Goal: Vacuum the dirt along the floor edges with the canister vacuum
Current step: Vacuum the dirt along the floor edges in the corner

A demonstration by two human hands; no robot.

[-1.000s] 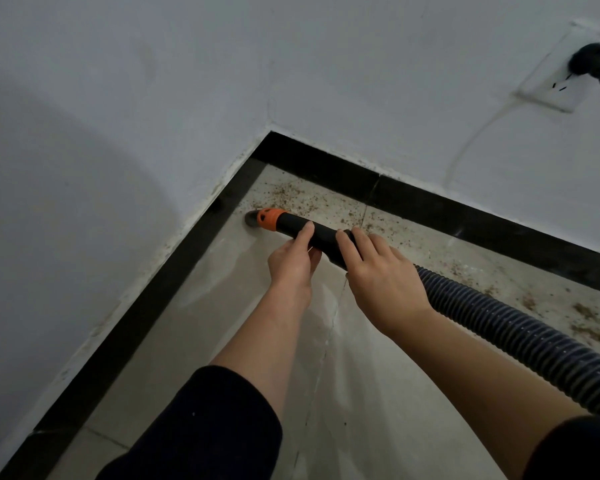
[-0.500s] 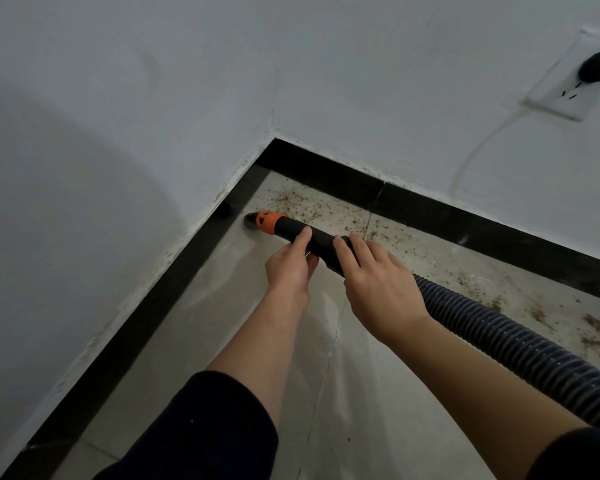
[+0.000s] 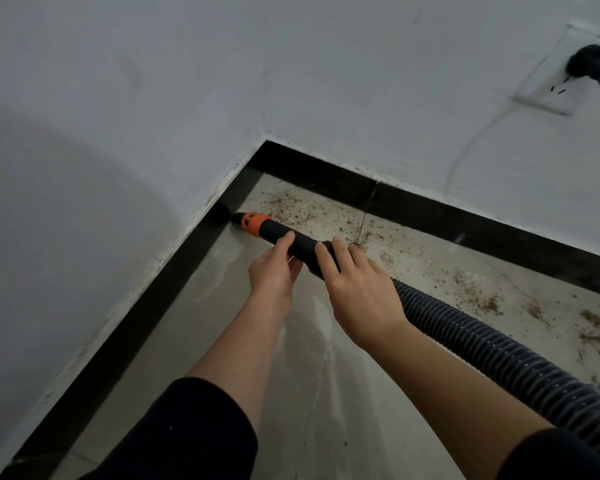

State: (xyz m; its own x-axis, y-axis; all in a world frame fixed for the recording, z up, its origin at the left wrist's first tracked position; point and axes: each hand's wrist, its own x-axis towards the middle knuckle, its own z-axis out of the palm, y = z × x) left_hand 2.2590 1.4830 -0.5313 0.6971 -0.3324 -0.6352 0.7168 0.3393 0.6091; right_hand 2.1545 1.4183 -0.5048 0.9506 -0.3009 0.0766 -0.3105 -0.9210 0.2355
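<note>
The vacuum's black nozzle tube (image 3: pixel 280 235) ends in an orange collar (image 3: pixel 252 223) whose tip touches the floor beside the black baseboard (image 3: pixel 174 282) on the left wall. My left hand (image 3: pixel 274 271) grips the tube just behind the collar. My right hand (image 3: pixel 359 289) wraps the tube's rear end where the ribbed grey hose (image 3: pixel 499 351) joins. Brown dirt (image 3: pixel 291 204) speckles the pale tile floor along the far baseboard and off to the right (image 3: pixel 593 320).
Two white walls meet in a corner (image 3: pixel 265 140) just beyond the nozzle. A white wall socket (image 3: pixel 558 88) at upper right holds a black plug (image 3: pixel 587 62) with its cable hanging down the right edge. The hose runs off the frame at lower right.
The nozzle tip has crept slightly left toward the left-wall baseboard, staying on the floor. Both hands keep the same hold on the tube.
</note>
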